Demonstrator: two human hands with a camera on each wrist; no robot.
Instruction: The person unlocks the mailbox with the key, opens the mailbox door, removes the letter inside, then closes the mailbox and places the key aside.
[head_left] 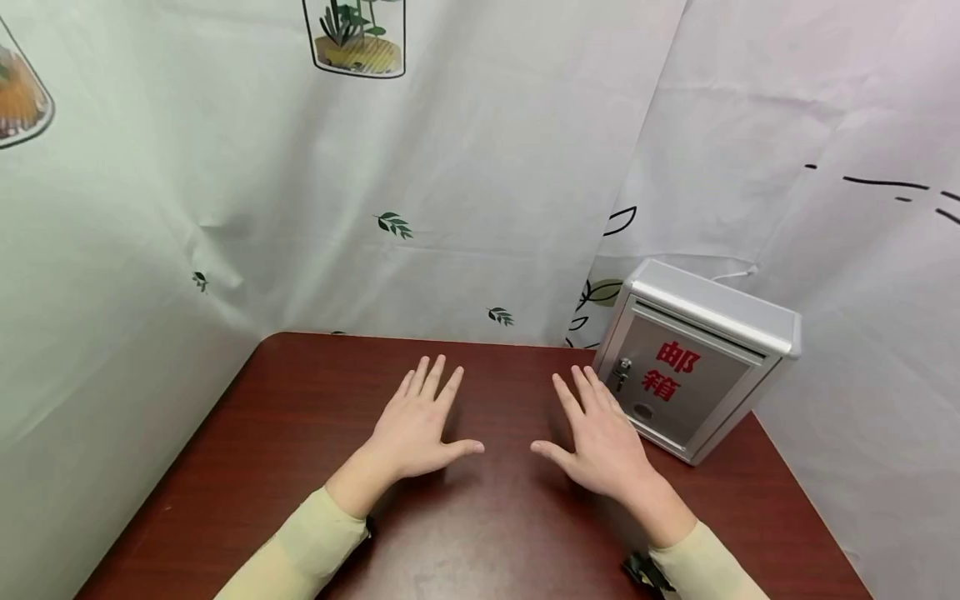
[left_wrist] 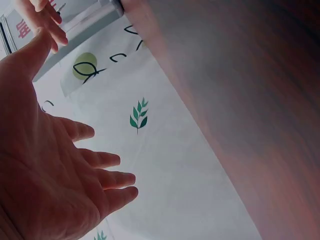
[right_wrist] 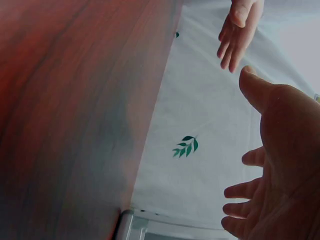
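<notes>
My left hand [head_left: 414, 423] hovers palm down over the brown table, fingers straight and spread, thumb pointing inward. Opposite it, my right hand [head_left: 602, 435] is held the same way, its thumb toward the left one. Neither hand holds anything. A silver metal mailbox [head_left: 693, 367] with red characters, a slot along its top and a small lock on its front stands just beyond my right hand, whose fingertips overlap its left edge in the head view. Both palms show bare in the wrist views, the left palm [left_wrist: 45, 175] and the right palm [right_wrist: 290, 145].
The dark reddish-brown wooden table [head_left: 225, 450] has a rounded far left corner. White cloth [head_left: 487, 167] printed with leaves and jars hangs behind it and on both sides. The mailbox occupies the far right corner, close to the cloth.
</notes>
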